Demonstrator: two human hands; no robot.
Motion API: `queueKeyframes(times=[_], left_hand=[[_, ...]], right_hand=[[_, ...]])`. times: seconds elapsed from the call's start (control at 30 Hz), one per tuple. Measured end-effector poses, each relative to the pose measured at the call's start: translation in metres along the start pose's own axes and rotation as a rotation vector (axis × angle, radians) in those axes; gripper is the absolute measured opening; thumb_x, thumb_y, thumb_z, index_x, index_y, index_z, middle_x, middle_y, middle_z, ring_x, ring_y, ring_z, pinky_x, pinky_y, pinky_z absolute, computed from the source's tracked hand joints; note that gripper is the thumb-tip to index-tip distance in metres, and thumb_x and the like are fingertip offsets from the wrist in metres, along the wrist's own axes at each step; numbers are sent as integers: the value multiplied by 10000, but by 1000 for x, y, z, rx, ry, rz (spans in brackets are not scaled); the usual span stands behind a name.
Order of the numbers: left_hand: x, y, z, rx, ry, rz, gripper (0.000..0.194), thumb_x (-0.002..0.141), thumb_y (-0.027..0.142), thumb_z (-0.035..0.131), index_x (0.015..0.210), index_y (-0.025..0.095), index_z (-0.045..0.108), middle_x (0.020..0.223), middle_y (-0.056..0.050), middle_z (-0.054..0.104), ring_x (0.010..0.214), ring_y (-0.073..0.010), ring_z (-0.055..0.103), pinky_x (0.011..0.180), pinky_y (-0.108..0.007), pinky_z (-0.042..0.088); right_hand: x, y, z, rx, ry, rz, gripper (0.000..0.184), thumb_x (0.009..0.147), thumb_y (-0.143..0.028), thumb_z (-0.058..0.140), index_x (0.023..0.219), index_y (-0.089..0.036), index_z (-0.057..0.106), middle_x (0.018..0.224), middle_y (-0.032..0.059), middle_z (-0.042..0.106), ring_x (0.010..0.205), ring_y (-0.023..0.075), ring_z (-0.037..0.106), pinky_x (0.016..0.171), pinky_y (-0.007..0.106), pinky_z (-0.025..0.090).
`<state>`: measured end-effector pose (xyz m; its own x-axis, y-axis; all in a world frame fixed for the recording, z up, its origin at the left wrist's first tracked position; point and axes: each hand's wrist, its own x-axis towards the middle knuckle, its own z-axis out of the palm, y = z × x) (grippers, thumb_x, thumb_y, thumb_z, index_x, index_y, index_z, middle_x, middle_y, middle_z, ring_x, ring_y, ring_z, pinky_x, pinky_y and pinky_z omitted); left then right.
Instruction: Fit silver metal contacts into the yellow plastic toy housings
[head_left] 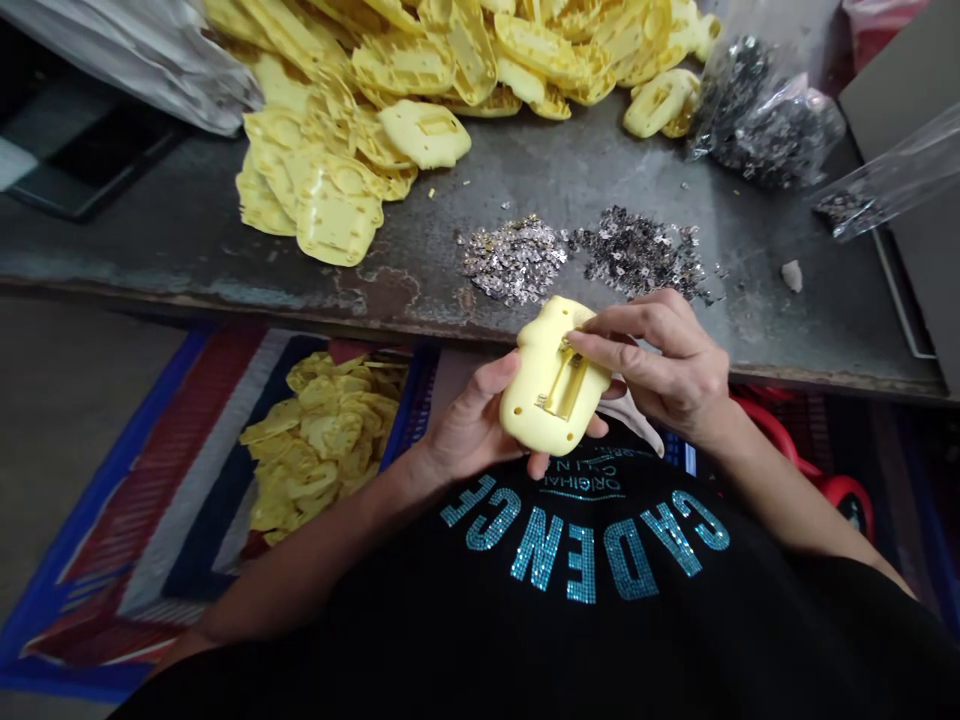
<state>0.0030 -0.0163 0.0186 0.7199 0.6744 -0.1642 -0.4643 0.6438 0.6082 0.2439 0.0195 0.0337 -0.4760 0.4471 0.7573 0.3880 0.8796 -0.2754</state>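
Observation:
My left hand [480,415] is closed round a yellow plastic shell [532,385], thumb on its left edge and fingers beneath. The shell faces up, showing a long battery compartment [564,385] with screw holes near the corners. Metal shows at the compartment's near end. At its far end, the thumb and forefinger of my right hand [660,360] pinch a tiny battery contact [567,342], mostly hidden by the fingertips. Just beyond the shell, on the workbench [420,230], lie a pile of silvery metal contacts [514,260] and a darker pile of contacts [641,250].
Yellow shells [450,50] are heaped along the back of the bench, with a smaller stack [322,190] at left. Plastic bags of metal parts [772,120] stand at right. Below the bench, a blue-rimmed crate [97,460] holds more yellow pieces [322,440]. Red handles [847,495] show at lower right.

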Motion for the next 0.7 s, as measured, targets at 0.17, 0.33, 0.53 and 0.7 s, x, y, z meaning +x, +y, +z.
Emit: queueKeyframes(times=[0.17, 0.33, 0.53, 0.7], left_hand=[[-4, -3, 7, 0, 6, 27, 923, 878, 647, 835, 1589, 148, 522, 1331, -270, 810, 1054, -436, 865, 400, -225, 608], [-4, -2, 14, 57, -1, 36, 978, 887, 625, 850, 1653, 153, 468, 1237, -231, 841, 1011, -429, 875, 409, -238, 617], [-6, -2, 21, 117, 49, 91, 854, 927, 648, 838, 1548, 173, 497, 1164, -184, 840, 941, -381, 884, 423, -235, 629], [-7, 2, 34, 233, 234, 175, 826, 875, 491, 944, 1493, 234, 461, 1116, -85, 820, 834, -315, 877, 398, -227, 604]], right_hand=[[0, -14, -10, 65, 61, 143, 334, 1105, -195, 650, 1323, -394, 806, 1197, 24, 791, 1009, 192, 723, 831, 397, 612], [3, -20, -12, 36, -4, 30, 250, 1114, -260, 670, 1306, -331, 813, 1196, 50, 819, 1026, 196, 724, 903, 415, 605], [19, -7, -28, 288, -88, 345, 369, 1027, -392, 793, 1374, -268, 790, 1302, 57, 803, 1194, 218, 741, 886, 349, 618], [33, 1, -32, 272, -285, 350, 539, 990, -473, 800, 1448, -207, 704, 1344, 83, 757, 1146, 214, 735, 845, 321, 618]])
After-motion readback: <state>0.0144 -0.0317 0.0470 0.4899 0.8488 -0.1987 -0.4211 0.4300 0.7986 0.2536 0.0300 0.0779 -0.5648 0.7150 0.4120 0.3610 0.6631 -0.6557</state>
